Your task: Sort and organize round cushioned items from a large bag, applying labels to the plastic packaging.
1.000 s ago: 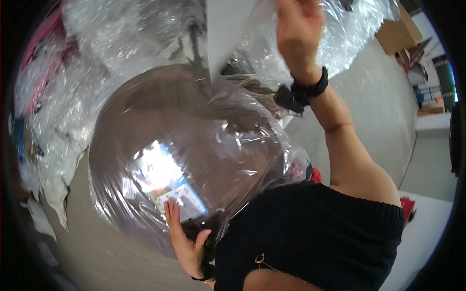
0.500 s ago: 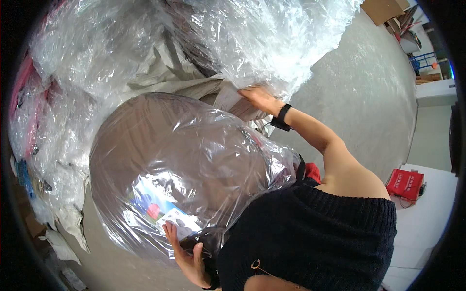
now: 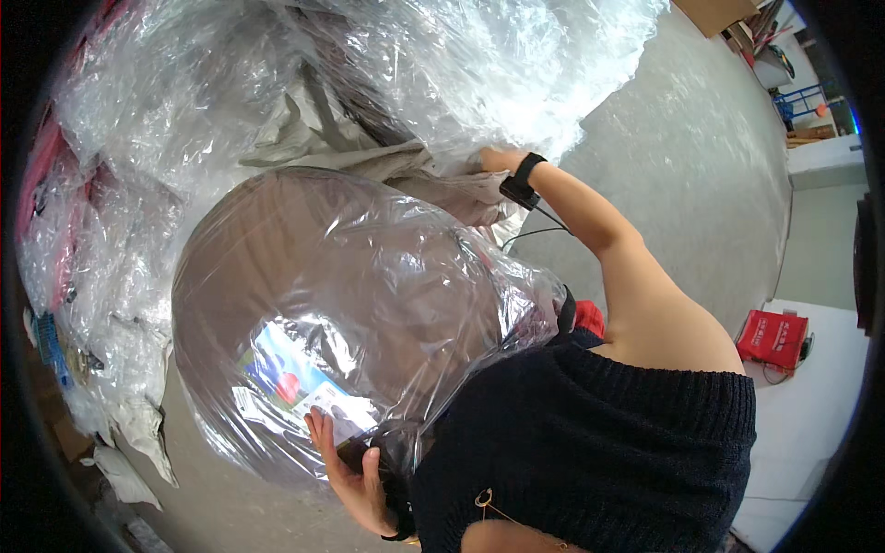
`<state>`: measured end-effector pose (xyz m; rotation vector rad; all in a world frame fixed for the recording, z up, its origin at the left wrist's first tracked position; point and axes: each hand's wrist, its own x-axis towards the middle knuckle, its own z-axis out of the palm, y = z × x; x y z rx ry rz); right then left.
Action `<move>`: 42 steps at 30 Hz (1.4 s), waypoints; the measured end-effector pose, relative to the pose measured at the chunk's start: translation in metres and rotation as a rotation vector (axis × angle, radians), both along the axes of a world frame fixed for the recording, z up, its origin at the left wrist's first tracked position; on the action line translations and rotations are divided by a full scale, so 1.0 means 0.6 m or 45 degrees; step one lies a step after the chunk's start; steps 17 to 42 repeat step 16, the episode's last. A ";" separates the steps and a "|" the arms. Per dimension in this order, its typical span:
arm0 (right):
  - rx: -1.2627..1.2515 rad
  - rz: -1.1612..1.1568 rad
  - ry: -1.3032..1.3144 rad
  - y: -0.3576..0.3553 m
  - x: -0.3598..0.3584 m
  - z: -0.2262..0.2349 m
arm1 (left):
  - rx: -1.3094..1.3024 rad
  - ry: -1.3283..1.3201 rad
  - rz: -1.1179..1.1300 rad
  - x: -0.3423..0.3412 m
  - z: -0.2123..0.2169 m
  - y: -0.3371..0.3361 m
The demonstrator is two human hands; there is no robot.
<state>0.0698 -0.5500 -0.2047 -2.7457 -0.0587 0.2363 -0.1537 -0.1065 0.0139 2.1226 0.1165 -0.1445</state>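
A large, round, brown-grey bundle wrapped in clear plastic (image 3: 313,249) bulges in front of my body, with a printed colour card (image 3: 300,378) under its film. My left hand (image 3: 350,479) rests against the bundle's near side below the card, its fingers stretched and thumb apart. Beyond the bundle, my right hand (image 3: 501,159) reaches to the crumpled off-white woven sack (image 3: 452,194), beside the big clear plastic-wrapped pile. Its fingers are hidden among the folds, so its grip does not show. A black band with a small device (image 3: 522,182) and a cable sits on that wrist.
A tall heap of clear plastic packaging (image 3: 184,101) fills the far left and top. Grey floor (image 3: 673,175) stretches to the right. A red pouch (image 3: 772,343) lies on a white surface at right. A cardboard box (image 3: 714,14) stands at the far right.
My right hand has moved slightly right and up, its fingers going from stretched out over the sack to hidden in the folds. My left hand stays against the bundle, shifted slightly.
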 end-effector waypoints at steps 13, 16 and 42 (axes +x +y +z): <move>1.103 -0.059 0.334 0.154 -0.106 0.264 | 0.500 -0.262 1.160 -0.123 -0.053 0.233; 0.986 -0.097 0.233 0.164 -0.162 0.232 | -0.212 -0.060 1.158 -0.126 -0.111 0.254; 0.986 -0.097 0.233 0.164 -0.162 0.232 | -0.212 -0.060 1.158 -0.126 -0.111 0.254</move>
